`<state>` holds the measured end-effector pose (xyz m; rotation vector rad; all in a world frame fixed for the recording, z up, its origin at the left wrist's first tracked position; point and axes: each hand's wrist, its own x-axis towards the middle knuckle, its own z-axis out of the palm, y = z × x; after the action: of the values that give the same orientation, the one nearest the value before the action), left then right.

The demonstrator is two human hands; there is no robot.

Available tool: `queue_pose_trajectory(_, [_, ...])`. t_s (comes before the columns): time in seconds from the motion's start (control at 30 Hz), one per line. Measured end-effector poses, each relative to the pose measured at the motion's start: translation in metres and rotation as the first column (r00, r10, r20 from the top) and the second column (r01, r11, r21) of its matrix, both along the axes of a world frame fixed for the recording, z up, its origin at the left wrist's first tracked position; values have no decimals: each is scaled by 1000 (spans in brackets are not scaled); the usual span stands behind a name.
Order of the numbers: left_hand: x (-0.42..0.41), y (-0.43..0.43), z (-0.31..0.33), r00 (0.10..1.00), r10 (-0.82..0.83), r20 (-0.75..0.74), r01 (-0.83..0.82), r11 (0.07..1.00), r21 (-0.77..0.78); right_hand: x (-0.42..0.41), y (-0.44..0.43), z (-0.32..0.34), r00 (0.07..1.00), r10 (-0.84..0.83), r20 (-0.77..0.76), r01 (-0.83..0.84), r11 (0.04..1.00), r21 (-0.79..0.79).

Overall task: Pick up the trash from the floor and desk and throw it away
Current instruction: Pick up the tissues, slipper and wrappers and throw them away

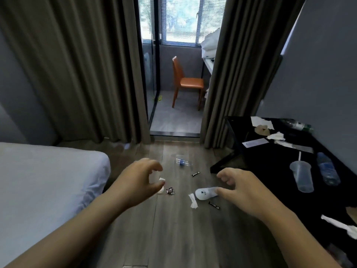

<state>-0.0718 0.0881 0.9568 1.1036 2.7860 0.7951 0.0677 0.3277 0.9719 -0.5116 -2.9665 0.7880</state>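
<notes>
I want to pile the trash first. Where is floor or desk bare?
Bare: the floor nearest you, between bed and desk; also the desk's left edge. Crowded: floor around the bottle and wrappers, and the desk's wall side by the cup.

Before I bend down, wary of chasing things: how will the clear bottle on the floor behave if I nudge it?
The clear bottle lies on its side on the floor, so it may roll. It looks empty, so probably light. Thin walls may dent.

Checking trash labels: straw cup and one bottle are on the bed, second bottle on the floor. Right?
No. The head view shows the straw cup and one bottle on the black desk instead. The second bottle is on the floor, as stated.
</notes>
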Motion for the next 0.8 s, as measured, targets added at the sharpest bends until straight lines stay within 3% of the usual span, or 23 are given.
queue_pose_trajectory(0.13, [-56,33,-6,999,36,37,-34,999,-40,-67,40,-10,1000,3,-26,-4,999,-35])
queue_pose_trajectory(0.37, [-131,76,-22,990,109,85,-103,992,-68,-156,92,-27,997,56,58,-53,998,-43])
queue_pose_trajectory(0.8, [-262,100,-82,973,115,200,-88,986,-141,-287,113,-84,978,38,205,-21,996,-86])
